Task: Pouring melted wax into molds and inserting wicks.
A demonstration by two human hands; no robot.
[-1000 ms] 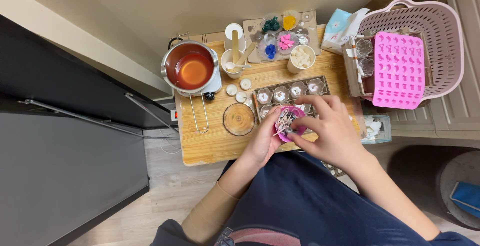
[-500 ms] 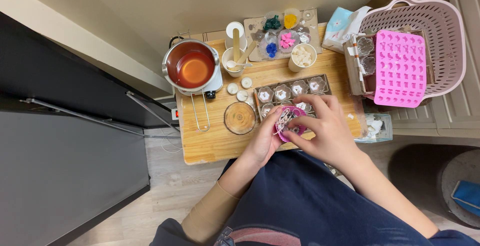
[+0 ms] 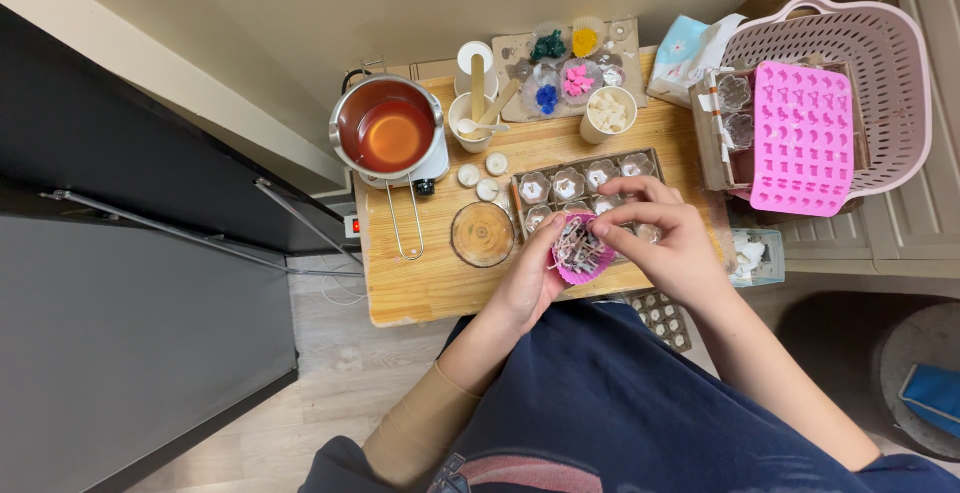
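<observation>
Centrally, left hand (image 3: pixel 528 288) cups pink paper cup (image 3: pixel 581 253) w/ pale wicks, lower-center frame over table (image 3: pixel 430 283); right hand (image 3: pixel 668 248) pinches wicks inside; mold tray (image 3: pixel 590 185) just behind.

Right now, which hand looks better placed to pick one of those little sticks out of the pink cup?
Probably the right hand: its fingertips sit over the pink cup, while the left hand cradles it.

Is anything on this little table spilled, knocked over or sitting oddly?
Nothing looks spilled or tipped. The pot of amber liquid sits level, and the left hand holds the pink cup upright. Only the pink mold sits oddly, propped across the basket.
</observation>
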